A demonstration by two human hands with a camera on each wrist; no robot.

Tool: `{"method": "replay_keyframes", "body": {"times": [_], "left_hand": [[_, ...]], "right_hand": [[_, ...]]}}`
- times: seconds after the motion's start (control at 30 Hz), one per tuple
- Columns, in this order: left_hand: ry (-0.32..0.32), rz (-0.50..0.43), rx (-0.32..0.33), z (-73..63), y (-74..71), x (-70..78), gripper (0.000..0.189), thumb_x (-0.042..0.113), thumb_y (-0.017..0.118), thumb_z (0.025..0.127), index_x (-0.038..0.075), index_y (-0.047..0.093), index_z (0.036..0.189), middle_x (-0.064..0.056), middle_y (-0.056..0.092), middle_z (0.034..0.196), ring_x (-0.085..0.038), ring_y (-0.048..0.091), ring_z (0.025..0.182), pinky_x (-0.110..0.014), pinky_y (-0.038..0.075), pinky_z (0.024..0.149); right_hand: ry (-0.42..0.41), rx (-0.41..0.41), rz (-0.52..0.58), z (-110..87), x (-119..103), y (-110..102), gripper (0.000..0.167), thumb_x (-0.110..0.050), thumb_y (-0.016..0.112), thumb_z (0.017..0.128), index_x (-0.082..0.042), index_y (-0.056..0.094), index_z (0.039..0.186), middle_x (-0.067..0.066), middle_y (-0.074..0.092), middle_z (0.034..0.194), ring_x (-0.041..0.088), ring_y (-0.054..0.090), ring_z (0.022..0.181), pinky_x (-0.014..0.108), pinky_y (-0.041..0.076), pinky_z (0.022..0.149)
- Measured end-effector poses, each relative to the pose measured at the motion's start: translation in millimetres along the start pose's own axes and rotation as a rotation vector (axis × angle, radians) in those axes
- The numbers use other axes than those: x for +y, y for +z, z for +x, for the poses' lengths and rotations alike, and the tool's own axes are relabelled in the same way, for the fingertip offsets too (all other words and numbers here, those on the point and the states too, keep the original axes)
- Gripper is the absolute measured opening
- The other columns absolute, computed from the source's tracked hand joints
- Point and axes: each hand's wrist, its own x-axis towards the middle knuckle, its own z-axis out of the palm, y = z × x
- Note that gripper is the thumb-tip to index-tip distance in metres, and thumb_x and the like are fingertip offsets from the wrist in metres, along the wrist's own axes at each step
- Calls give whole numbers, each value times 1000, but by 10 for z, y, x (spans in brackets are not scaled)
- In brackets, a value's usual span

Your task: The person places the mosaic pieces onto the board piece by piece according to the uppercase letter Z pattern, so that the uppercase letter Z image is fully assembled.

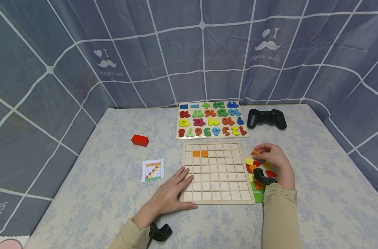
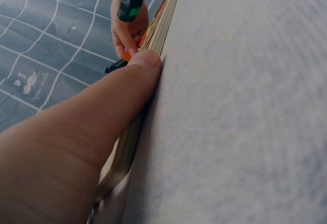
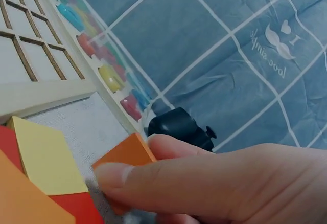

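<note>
Seemingly early: just two orange tiles [image 1: 196, 154] sit on the grid board [image 1: 223, 177] at frame centre; the centre-left card [image 1: 153, 170] shows a longer orange row, diagonal and green row. Centre right, the right hand's [image 1: 274, 159] fingers pinch another orange tile [image 3: 127, 152]; the left hand's [image 1: 168, 194] spread across the board's lower-left corner.

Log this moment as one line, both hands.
left hand: rests on grid board | right hand: pinches orange tile | grid board: two orange tiles set

Orange tile [image 3: 129, 153], white-gridded blue curtain [image 1: 182, 52]
</note>
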Motion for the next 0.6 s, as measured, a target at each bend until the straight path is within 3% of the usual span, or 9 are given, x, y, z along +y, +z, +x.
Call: {"method": "replay_keyframes", "body": {"times": [0.13, 0.27, 0.4, 0.6], "left_hand": [[-1, -4, -3, 1, 2, -3, 91, 65, 63, 76, 11, 37, 146, -9, 22, 154, -22, 11, 143, -46, 32, 106], [-3, -4, -5, -2, 7, -9, 92, 66, 62, 77, 12, 37, 146, -8, 21, 154, -21, 11, 143, -46, 32, 106], [1, -6, -1, -5, 11, -14, 92, 66, 62, 77, 11, 37, 146, -8, 21, 154, -21, 11, 143, -46, 32, 106], [-1, -11, 6, -5, 8, -6, 92, 67, 62, 76, 12, 38, 145, -8, 22, 154, -21, 11, 143, -46, 32, 105]], "right_hand": [[-29, -5, -18, -11, -42, -13, 40, -20, 73, 83, 5, 57, 110, 9, 59, 92, 21, 57, 79, 25, 48, 68], [-121, -5, -77, 10, -193, 66, 38, -24, 70, 86, 2, 62, 113, 13, 64, 99, 24, 57, 87, 31, 47, 73], [-236, -24, -137, 57, -445, 308, 30, -20, 66, 89, -2, 67, 113, 14, 65, 108, 27, 58, 95, 37, 46, 82], [-373, -45, -218, 152, -646, 776, 19, -14, 62, 92, -6, 71, 106, 12, 66, 106, 27, 59, 95, 42, 48, 84]]}}
